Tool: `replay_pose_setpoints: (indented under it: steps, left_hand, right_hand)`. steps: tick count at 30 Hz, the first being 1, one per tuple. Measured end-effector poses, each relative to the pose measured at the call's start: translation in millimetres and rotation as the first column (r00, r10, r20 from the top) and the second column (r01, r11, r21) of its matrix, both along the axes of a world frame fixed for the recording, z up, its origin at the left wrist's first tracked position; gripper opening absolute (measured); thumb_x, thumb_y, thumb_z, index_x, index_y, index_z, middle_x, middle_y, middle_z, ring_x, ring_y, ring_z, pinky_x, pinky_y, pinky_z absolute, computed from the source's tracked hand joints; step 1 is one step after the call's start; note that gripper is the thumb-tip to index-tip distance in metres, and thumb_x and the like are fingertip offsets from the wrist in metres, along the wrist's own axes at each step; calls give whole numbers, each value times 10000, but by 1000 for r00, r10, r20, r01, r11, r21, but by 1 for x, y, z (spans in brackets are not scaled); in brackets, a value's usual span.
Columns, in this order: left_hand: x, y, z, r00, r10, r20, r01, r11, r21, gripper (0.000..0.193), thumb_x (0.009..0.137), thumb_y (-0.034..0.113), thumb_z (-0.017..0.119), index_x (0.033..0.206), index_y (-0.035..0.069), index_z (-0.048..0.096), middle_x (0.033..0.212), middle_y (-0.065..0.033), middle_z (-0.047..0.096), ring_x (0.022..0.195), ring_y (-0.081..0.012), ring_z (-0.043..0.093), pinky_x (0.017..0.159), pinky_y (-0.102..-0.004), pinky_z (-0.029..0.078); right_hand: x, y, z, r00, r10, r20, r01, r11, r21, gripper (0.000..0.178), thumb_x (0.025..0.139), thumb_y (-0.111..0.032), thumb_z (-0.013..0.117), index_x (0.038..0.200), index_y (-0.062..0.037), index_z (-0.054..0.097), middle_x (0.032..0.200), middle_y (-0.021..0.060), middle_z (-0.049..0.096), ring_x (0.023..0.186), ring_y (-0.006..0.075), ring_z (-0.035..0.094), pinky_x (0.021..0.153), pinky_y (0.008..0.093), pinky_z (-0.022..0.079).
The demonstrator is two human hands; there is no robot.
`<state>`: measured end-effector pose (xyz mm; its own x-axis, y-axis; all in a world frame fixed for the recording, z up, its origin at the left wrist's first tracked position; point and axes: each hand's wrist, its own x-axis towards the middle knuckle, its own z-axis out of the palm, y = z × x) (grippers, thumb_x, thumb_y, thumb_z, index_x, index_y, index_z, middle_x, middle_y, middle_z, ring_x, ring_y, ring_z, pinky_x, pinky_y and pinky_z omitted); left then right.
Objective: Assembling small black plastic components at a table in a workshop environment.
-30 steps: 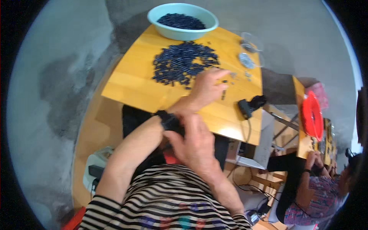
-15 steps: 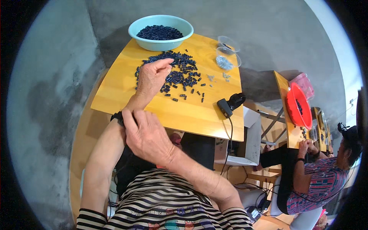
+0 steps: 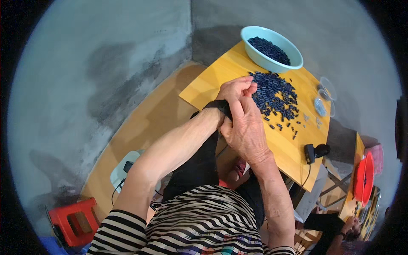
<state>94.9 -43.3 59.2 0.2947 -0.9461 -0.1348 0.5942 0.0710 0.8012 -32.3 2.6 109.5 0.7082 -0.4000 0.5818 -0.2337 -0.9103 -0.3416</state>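
Note:
My left hand [image 3: 234, 88] is held out over the near left edge of the yellow wooden table, its fingers curled together with nothing visible in them. A black wristband [image 3: 220, 108] sits on my left wrist. My right hand [image 3: 248, 129] reaches across and grips the band, its thumb below and its fingers over the wrist, partly covering the left hand. Just beyond the hands, many small dark blue cylindrical pieces [image 3: 272, 95] lie spread on the table [image 3: 293, 157]. A light blue basin [image 3: 276, 66] full of the same pieces stands at the far edge.
Clear plastic cups [image 3: 320, 106], one with small pale pieces, stand at the table's right. A black device with a cable [image 3: 312, 153] lies at the near right edge. Further right are a red basin [image 3: 363, 178] and a co-worker's hands [image 3: 350, 225]. A red stool [image 3: 76, 221] stands lower left.
The view has swung left, so the table appears further right. My left hand has drawn back from over the dark pieces toward the table edge. My right hand remains at the wristband.

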Motion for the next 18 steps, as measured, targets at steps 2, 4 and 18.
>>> replay_pose_setpoints:
  steps: [2,4,18]
  left_hand:
    - [1,28,12,999,-3,42,-1,996,90,453,944,159,556,1368,18,480,1114,-79,635,988,-156,601,845,-275,507]
    - [12,44,-3,1000,-22,3,22,994,105,433,940,161,559,1345,17,507,1107,-82,638,985,-177,603,872,-296,504]
    - [54,80,-63,763,-131,633,195,980,-32,240,925,205,610,1103,61,680,1013,-60,678,917,-158,628,838,-278,499]
  right_hand:
    - [4,1,-3,1000,19,-7,-18,999,44,506,716,14,582,1217,-8,518,957,224,529,915,409,551,812,474,471]
    - [12,7,-7,999,44,-13,-43,995,89,507,725,11,581,1226,-15,509,968,232,534,944,420,555,832,478,474]
    - [22,25,-38,995,98,12,-91,870,485,503,806,-102,662,1268,-34,474,1057,232,571,960,409,605,818,427,514]
